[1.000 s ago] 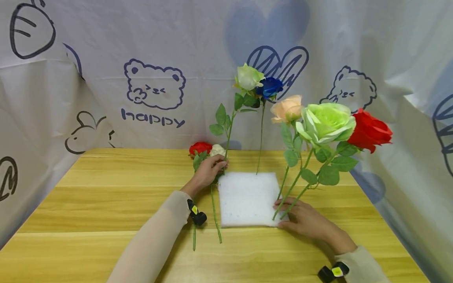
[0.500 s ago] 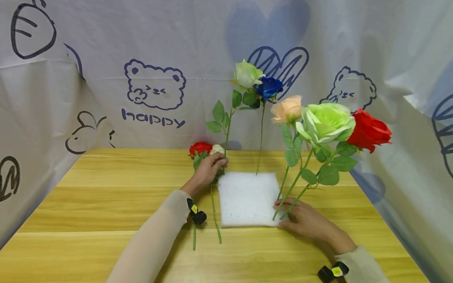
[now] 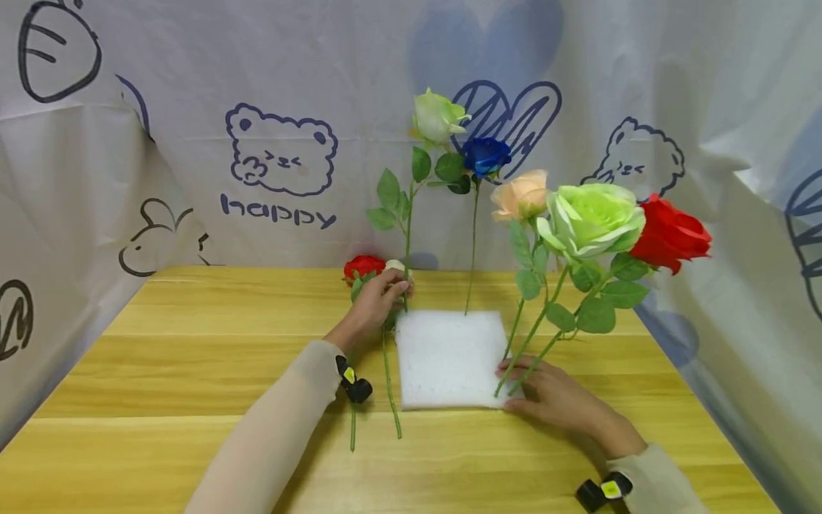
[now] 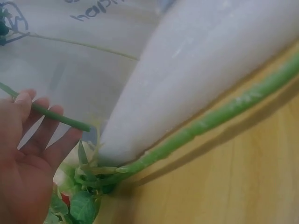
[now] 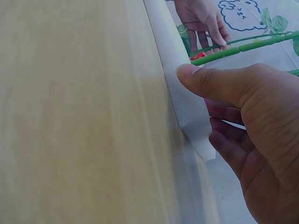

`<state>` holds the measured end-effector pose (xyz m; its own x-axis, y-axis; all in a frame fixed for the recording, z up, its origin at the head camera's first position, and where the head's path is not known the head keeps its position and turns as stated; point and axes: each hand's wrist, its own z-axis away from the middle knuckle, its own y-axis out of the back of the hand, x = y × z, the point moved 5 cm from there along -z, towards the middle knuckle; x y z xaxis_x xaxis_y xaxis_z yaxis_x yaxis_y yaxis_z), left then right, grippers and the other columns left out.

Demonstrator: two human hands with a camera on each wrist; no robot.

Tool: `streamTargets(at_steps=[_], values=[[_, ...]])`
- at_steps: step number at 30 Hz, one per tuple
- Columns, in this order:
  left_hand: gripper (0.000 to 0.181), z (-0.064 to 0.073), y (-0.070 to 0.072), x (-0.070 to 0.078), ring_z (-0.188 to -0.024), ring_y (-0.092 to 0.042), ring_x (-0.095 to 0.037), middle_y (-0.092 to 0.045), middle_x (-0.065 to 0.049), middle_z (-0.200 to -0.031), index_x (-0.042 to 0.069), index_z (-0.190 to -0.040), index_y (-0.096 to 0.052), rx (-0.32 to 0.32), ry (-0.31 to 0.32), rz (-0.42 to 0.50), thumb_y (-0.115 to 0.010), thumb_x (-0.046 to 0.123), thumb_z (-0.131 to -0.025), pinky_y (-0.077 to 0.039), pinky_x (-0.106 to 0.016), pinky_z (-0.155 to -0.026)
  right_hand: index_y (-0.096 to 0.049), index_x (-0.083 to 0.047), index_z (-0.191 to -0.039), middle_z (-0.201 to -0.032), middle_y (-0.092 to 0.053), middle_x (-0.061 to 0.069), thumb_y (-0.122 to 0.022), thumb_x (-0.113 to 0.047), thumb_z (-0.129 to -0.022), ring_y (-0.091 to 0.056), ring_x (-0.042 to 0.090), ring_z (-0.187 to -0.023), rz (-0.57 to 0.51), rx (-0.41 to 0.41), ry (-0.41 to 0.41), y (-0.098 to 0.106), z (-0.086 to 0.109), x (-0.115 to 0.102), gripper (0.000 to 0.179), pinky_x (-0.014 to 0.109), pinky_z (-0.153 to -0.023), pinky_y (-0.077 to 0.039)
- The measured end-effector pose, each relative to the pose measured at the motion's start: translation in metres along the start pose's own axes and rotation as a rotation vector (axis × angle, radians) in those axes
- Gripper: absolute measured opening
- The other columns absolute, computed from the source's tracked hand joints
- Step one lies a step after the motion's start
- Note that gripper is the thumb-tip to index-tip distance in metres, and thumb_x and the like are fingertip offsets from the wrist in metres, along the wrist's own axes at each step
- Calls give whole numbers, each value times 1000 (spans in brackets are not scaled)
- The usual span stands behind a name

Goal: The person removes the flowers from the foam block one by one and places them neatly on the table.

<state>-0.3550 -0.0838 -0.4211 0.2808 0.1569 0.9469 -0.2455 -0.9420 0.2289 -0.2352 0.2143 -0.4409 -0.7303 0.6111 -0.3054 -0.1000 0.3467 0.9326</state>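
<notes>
My left hand (image 3: 379, 300) pinches the stem of a pale green-white rose (image 3: 438, 118) at the far left corner of a white foam block (image 3: 449, 360). In the left wrist view the stem (image 4: 60, 116) lies between thumb and fingers, its cut end close beside the foam. My right hand (image 3: 559, 400) grips the near right edge of the block, thumb on the front side (image 5: 187, 102). Standing in the foam are a blue rose (image 3: 486, 157) at the back, and a peach rose (image 3: 519, 196), a green rose (image 3: 594, 221) and a red rose (image 3: 671, 234) at the right.
A second red rose (image 3: 363, 267) and a white rose (image 3: 394, 267) lie on the wooden table (image 3: 193, 371), partly behind my left hand. Their stems (image 3: 390, 392) run toward me left of the foam. A printed curtain (image 3: 379, 86) hangs behind the table.
The pale green-white rose has swung left and up, its stem now nearly upright, with my left hand shifting slightly. My right hand and the foam have stayed put.
</notes>
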Motion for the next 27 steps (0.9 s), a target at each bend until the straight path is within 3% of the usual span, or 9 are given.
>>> streamTargets(at_steps=[8, 13, 17, 20, 27], values=[[28, 3, 4, 9, -112, -52, -49, -53, -34, -118, -10, -121, -52, -1, 7, 89, -44, 11, -105, -51, -52, -92, -70, -9, -117, -128, -58, 1, -70, -38, -91, -55, 24, -116, -16, -1, -7, 0, -1, 0, 39, 45, -95, -48], [27, 5, 8, 15, -106, -55, -45, -53, -33, -115, -11, -122, -52, -4, -8, 81, -46, 9, -104, -53, -51, -90, -70, -10, -116, -128, -58, 2, -72, -35, -90, -56, 24, -116, -24, 8, -3, 1, -1, -1, 36, 45, -95, -48], [26, 8, 13, 21, -105, -59, -40, -57, -25, -111, -8, -123, -54, 2, -28, 60, -48, 8, -104, -53, -51, -89, -70, -9, -115, -127, -58, 2, -73, -33, -89, -56, 24, -115, -17, 15, 0, 2, -1, -2, 36, 45, -95, -48], [28, 11, 16, 24, -106, -58, -42, -58, -23, -110, -7, -127, -52, 4, -33, 58, -47, 7, -104, -54, -50, -88, -70, -8, -115, -127, -58, 2, -74, -33, -89, -56, 24, -115, -16, 14, 0, 2, -2, -2, 36, 45, -95, -48], [30, 18, 22, 27, -107, -56, -50, -57, -30, -109, -7, -130, -50, -8, -4, 59, -47, 6, -104, -54, -52, -87, -70, -8, -117, -127, -58, 2, -73, -34, -90, -56, 25, -116, -23, 7, -2, 2, -2, -1, 38, 45, -95, -48]])
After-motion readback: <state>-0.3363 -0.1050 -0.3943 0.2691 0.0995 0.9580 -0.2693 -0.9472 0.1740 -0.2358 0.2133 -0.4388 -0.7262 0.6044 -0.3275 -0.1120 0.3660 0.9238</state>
